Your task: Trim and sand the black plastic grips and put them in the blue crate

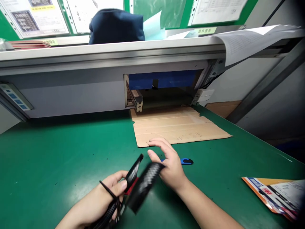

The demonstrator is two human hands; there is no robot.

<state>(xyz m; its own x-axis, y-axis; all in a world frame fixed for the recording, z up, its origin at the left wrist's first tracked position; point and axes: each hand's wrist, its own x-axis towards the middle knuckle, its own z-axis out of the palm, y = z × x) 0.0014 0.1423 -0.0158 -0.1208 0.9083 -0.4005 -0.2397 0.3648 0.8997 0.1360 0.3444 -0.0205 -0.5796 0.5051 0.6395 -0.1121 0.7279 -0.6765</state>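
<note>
My left hand (111, 184) is closed around a black corded device with two parts splayed apart, somewhat like a hair straightener. Its bundled black cable (111, 211) hangs below the palm, bound with a thin tie. One part is a glossy black arm (132, 173); the other is a wider black piece with a woven-look pattern (145, 187), smeared by motion. A bit of red shows between them. My right hand (170, 163) has thumb and fingers apart, beside the far end of the patterned piece; whether it touches is unclear. Partly behind it lies a blue utility knife (187, 161).
A flat cardboard sheet (176, 127) lies on the green table (59, 152), before an opening in the back panel. Printed packaging (274, 194) sits at right. Above, a shelf (71, 52) carries a dark blue bag (116, 27) and papers. A power strip (16, 97) is at left.
</note>
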